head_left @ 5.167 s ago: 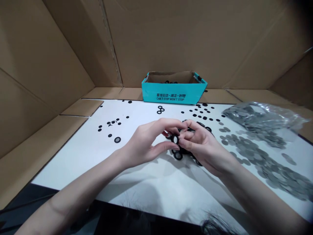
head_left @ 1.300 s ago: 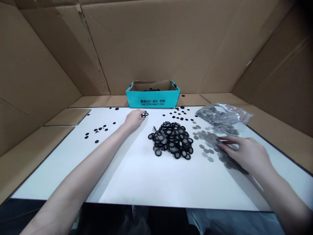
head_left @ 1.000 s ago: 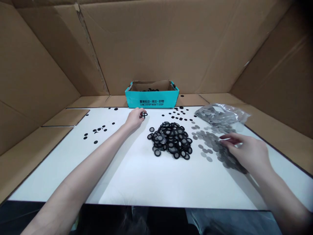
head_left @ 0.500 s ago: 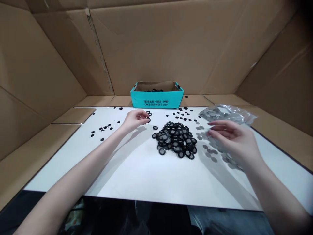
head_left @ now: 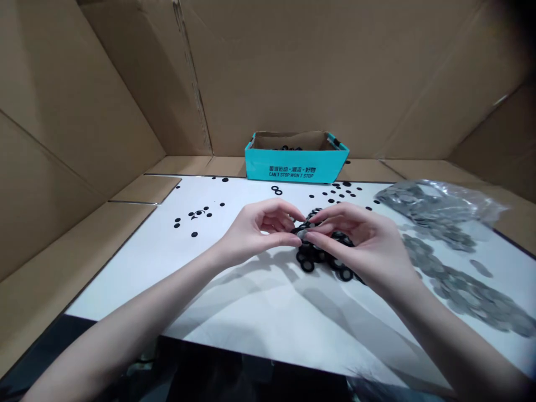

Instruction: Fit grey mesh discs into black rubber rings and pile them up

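Over the pile of black rings with grey centres [head_left: 318, 255], my two hands meet fingertip to fingertip. My left hand [head_left: 255, 231] pinches a black ring [head_left: 297, 229] between thumb and fingers. From the other side, my right hand [head_left: 364, 237] is closed on a small grey disc [head_left: 302, 235], which lies against the ring. Fingertips cover much of both pieces, so I cannot tell whether the disc sits inside the ring. Two loose black rings [head_left: 277, 190] lie on the white table behind my left hand.
A turquoise box [head_left: 296, 166] holding black pieces stands at the back. Grey discs [head_left: 464, 290] spread across the right side, below a clear plastic bag [head_left: 435, 201] of more discs. Small black dots [head_left: 194, 234] are scattered at left and back. Cardboard walls [head_left: 314, 72] enclose the table [head_left: 251, 312].
My left hand has carried the black ring right, to above the pile. My right hand has come left from the grey discs to meet it. The camera view has swung left.
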The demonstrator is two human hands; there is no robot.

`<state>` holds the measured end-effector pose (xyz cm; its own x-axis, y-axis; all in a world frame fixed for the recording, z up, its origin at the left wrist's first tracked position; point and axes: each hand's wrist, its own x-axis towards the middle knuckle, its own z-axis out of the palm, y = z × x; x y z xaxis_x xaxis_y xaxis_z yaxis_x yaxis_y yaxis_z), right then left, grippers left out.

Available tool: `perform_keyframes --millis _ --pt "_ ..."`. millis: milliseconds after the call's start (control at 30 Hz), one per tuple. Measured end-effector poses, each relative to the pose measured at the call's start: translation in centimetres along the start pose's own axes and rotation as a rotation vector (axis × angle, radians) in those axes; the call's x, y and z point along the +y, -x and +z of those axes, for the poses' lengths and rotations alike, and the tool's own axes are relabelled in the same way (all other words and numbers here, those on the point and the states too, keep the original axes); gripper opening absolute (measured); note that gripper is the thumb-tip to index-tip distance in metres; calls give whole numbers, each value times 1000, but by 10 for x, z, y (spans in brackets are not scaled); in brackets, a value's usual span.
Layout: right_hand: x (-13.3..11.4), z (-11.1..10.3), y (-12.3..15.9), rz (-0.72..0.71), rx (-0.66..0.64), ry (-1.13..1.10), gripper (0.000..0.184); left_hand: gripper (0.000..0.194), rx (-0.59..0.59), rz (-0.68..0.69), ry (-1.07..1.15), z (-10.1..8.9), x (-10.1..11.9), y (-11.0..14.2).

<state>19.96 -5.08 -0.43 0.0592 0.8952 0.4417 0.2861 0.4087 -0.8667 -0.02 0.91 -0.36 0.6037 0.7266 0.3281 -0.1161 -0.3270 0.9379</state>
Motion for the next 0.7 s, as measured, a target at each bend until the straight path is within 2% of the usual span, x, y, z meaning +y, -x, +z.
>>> perform_keyframes --millis 100,200,367,533,700 --pt "-1 10 -2 -29 12 51 11 24 -3 11 -19 -4 -4 5" --pt "2 14 -6 -23 -38 33 10 24 -9 17 -6 -5 -8 7" --pt "10 16 -6 21 -74 -1 13 24 16 6 -5 -2 -9 9" --pt "12 17 -1 13 -39 10 11 15 46 42 -131 0 -6 11" --pt "10 17 6 27 -44 18 15 18 85 57 -139 5 -7 12"
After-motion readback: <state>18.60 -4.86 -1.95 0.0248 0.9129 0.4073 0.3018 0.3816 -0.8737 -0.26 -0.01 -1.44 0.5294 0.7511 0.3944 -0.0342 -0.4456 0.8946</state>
